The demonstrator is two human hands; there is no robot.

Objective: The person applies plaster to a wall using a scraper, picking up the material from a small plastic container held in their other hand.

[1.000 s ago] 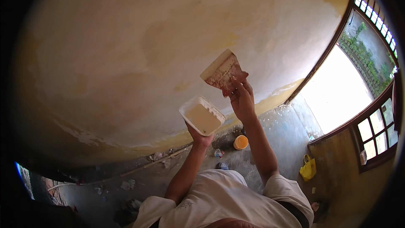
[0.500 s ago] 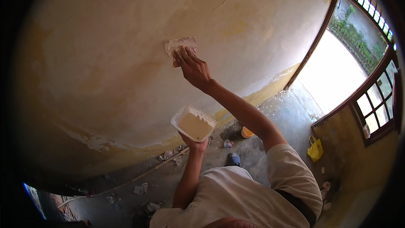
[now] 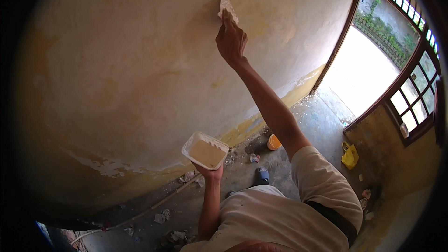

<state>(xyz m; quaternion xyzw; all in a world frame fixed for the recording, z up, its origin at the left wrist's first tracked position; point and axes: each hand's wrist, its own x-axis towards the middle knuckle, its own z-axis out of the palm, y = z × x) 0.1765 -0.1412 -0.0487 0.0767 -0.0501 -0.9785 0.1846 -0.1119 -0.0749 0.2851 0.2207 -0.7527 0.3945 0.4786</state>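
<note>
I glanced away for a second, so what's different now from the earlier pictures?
The right grip has carried the scraper up and leftward along the wall, turning it nearly edge-on to the camera. The left grip has brought the tub lower and slightly left in view. Nothing was picked up or let go; the bucket and yellow bag remain on the floor.

Head camera: up on the wearer's head, fisheye, looking down!
Wall [image 3: 130, 84]: straight ahead, filling the upper left.
Shirt [image 3: 261, 214]: right below the lens, close up.
Doorway [image 3: 364, 70]: off right, farther out, bending along the rim.
</note>
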